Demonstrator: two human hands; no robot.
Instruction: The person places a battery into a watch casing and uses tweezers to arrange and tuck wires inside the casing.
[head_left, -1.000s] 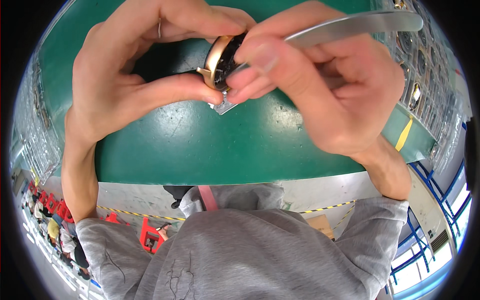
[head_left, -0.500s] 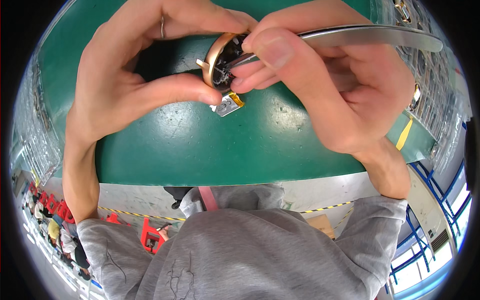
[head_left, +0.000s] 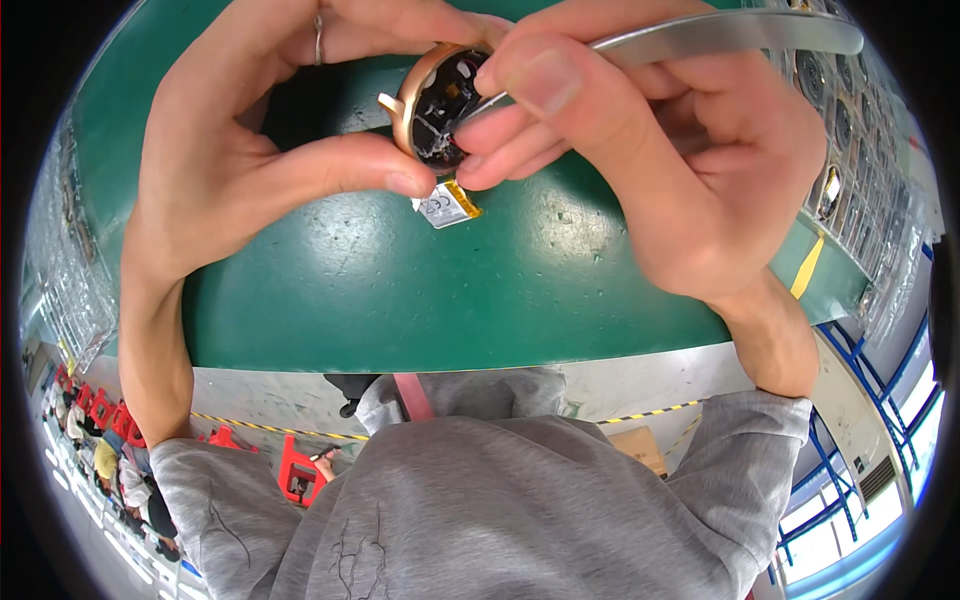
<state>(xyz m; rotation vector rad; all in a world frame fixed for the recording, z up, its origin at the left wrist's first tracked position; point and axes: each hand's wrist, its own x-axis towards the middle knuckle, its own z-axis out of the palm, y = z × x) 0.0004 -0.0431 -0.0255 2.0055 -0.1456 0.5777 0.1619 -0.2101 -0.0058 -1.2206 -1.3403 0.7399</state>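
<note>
My left hand [head_left: 235, 150] is closed on a round gold-rimmed watch case [head_left: 409, 108], thumb below and fingers above. The case is tilted, its dark inside facing right, and a small lug or crown juts out on the left. My right hand [head_left: 640, 140] pinches metal tweezers [head_left: 735, 36]. Their points reach into the case near its lower part, where whitish bits or fine wires show. A small silver battery [head_left: 443, 206] with a yellow-taped edge hangs just below the case, beside my left thumb. My right fingers hide part of the case's right side.
A green work mat [head_left: 430, 300] covers the table. Clear plastic trays stand at both sides, the right tray [head_left: 850, 130] holding several round parts. Red stools [head_left: 298, 470] and people are in the background at lower left.
The watch case has turned slightly, showing more of its inside, and has shifted up and left with the battery. The tweezers' rear end has moved up and a little left.
</note>
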